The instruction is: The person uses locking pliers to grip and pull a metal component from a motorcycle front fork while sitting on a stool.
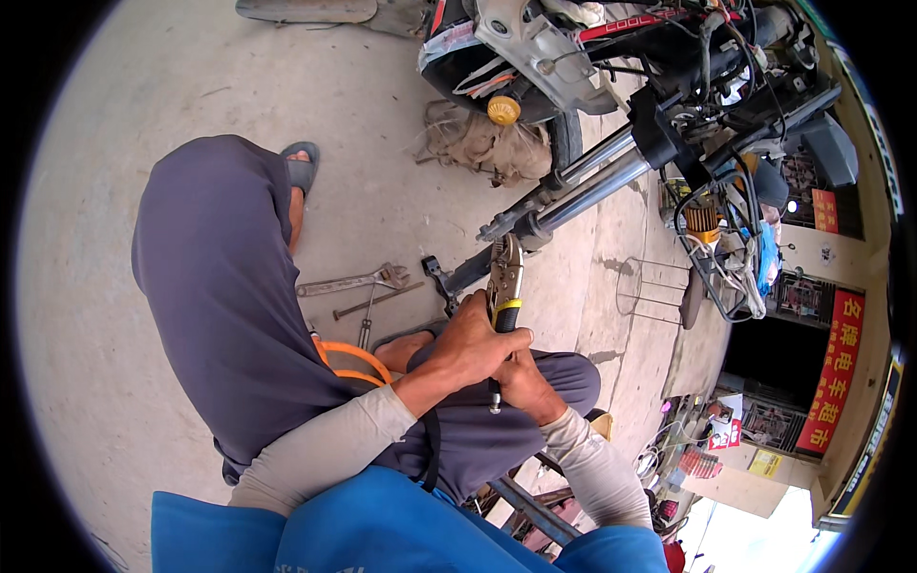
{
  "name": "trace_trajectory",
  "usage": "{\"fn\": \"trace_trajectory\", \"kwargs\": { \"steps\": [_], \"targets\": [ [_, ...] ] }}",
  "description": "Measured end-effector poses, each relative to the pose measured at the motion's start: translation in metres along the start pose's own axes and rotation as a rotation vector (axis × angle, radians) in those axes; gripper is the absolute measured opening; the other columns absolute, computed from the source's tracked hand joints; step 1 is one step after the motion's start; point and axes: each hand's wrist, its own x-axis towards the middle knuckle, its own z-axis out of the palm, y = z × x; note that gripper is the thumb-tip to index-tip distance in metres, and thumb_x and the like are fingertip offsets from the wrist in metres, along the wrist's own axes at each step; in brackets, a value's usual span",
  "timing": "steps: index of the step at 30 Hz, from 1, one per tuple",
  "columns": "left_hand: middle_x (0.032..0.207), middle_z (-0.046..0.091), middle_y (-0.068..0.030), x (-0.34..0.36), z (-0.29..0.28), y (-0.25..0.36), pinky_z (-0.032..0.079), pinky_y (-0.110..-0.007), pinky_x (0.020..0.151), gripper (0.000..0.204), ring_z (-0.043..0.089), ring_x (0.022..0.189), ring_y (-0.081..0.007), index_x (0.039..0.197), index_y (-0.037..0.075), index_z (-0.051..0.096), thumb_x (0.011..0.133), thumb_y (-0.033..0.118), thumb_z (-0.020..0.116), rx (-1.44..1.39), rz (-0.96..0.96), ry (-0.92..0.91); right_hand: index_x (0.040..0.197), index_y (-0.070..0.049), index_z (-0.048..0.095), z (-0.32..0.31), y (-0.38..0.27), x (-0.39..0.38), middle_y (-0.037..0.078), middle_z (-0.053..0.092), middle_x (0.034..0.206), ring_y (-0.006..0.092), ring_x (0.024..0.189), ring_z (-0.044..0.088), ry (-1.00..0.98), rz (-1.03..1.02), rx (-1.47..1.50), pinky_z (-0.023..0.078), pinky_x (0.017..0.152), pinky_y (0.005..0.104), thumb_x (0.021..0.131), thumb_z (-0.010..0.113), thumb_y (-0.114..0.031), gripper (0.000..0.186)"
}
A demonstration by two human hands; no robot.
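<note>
Both my hands are closed around the handles of locking pliers with black and yellow grips. My left hand wraps the handles from the left. Lower on the same handles, my right hand is closed, its fingers partly hidden. The metal jaws point away from me and meet the lower end of a motorbike's front fork. Whether the jaws are clamped there I cannot tell. The fork has two shiny tubes and slants up to the right. A dark leg with a bracket lies just left of the jaws.
An adjustable wrench, a thin metal rod and a small tool lie on the concrete left of my hands. A crumpled brown sack is beside the wheel. A wire rack stands to the right.
</note>
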Motion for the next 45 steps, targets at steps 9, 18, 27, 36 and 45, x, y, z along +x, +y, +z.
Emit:
{"fn": "trace_trajectory", "kwargs": {
  "steps": [9,18,27,36,45],
  "targets": [
    [0.089,0.059,-0.0136,-0.011,0.011,0.010,0.049,-0.039,0.075,0.056,0.057,0.082,-0.0239,0.111,-0.006,0.055,0.071,0.025,0.078,-0.137,0.066,0.181,0.125,0.005,0.049,0.000,0.002,0.004,0.010,0.060,0.108,0.0183,0.098,0.058,0.049,-0.083,-0.053,0.052,0.084,0.0324,0.083,0.059,0.003,0.043],
    [0.095,0.060,-0.0154,-0.008,0.009,0.001,0.049,-0.040,0.081,0.064,0.059,0.088,-0.0264,0.118,-0.004,0.054,0.068,0.025,0.080,-0.177,0.082,0.147,0.129,0.004,0.044,0.000,0.013,0.006,0.014,0.060,0.111,0.0226,0.099,0.058,0.059,-0.223,-0.178,0.051,0.088,0.0371,0.079,0.062,-0.005,0.053],
    [0.097,0.060,-0.0176,-0.007,0.005,0.002,0.049,-0.041,0.081,0.060,0.060,0.088,-0.0285,0.114,-0.005,0.053,0.068,0.024,0.079,-0.163,0.126,0.126,0.132,0.005,0.043,0.003,0.011,0.007,0.017,0.060,0.114,0.0275,0.103,0.058,0.114,-0.158,-0.173,0.049,0.093,0.0407,0.081,0.065,-0.008,0.057],
    [0.097,0.061,-0.0181,0.000,0.005,-0.010,0.050,-0.040,0.083,0.062,0.061,0.089,-0.0306,0.116,-0.004,0.052,0.068,0.026,0.079,-0.169,0.187,0.104,0.134,0.005,0.044,0.002,0.017,0.012,0.019,0.060,0.118,0.0299,0.108,0.058,0.125,-0.222,-0.158,0.047,0.097,0.0415,0.080,0.064,-0.008,0.059],
    [0.112,0.059,-0.0201,0.005,0.002,-0.014,0.048,-0.040,0.094,0.073,0.059,0.103,-0.0315,0.126,-0.005,0.049,0.068,0.027,0.080,-0.164,0.230,0.065,0.132,0.005,0.045,-0.001,0.028,0.023,0.018,0.061,0.115,0.0305,0.104,0.061,0.135,-0.385,-0.275,0.049,0.095,0.0400,0.078,0.062,-0.009,0.058]
  ]
}}
